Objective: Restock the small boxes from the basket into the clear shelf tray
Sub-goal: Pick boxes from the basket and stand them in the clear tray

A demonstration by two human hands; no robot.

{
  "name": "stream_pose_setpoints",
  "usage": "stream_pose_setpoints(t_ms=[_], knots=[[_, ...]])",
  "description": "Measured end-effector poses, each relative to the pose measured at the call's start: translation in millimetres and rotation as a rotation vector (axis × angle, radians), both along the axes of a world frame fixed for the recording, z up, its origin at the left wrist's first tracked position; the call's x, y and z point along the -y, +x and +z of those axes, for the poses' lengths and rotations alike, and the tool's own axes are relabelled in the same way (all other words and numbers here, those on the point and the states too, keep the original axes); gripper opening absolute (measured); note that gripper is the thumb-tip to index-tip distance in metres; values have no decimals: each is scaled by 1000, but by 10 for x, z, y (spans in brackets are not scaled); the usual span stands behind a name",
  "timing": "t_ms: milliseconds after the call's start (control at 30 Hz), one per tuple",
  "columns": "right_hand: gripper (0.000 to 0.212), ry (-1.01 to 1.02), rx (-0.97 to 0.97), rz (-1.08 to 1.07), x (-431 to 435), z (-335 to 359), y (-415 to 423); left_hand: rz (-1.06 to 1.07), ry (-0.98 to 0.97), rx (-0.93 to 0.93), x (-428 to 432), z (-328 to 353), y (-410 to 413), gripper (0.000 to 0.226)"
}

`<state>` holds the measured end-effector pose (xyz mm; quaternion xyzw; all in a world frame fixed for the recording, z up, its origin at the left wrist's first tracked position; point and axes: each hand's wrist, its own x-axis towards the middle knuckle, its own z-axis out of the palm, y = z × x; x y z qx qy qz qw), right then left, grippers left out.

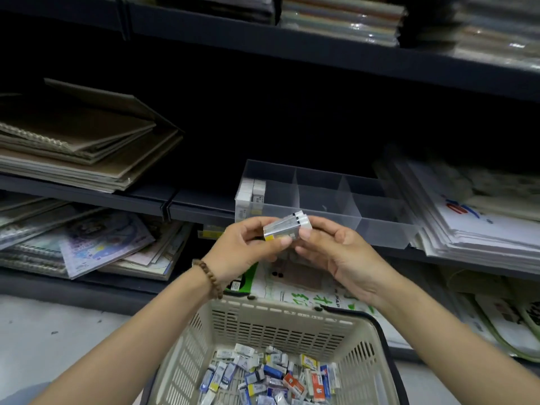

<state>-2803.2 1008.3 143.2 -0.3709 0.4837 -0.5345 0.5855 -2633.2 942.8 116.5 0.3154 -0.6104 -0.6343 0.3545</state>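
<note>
From the head camera, the left hand (248, 247) and right hand (342, 252) are together pinching a stack of small boxes (285, 229), silvery-white with yellow and black end marks, just in front of the clear tray (321, 200) on the shelf (201, 206). Loose boxes (271, 378) in mixed colours are lying in the basket (280, 309) below.

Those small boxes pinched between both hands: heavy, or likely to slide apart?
Probably light: left hand and right hand hold the small boxes by fingertips alone. Shiny faces look slippery, so they might slide apart. Flat sides shouldn't roll.
</note>
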Motion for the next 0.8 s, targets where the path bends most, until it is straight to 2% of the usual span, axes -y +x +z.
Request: stream_pose_setpoints(t_ms=[167,300,400,533,600,667,800], knots=[[29,-44,-168,126,368,315,50,206,-80,-59,203,100,6,35],[24,-81,-297,164,662,474,40,317,-214,-41,352,160,19,54],[28,-67,-397,148,862,550,19,399,-335,59,475,122,115,66],[37,-55,-557,119,1048,519,0,332,-195,178,600,-30,194,71],[36,-53,-611,107,1099,478,4,276,-113,193,613,-107,188,66],[33,-46,-637,112,1132,437,32,230,-57,192,612,-141,167,74],[32,-66,-727,84,1177,357,90,206,-80,214,620,-143,168,85]])
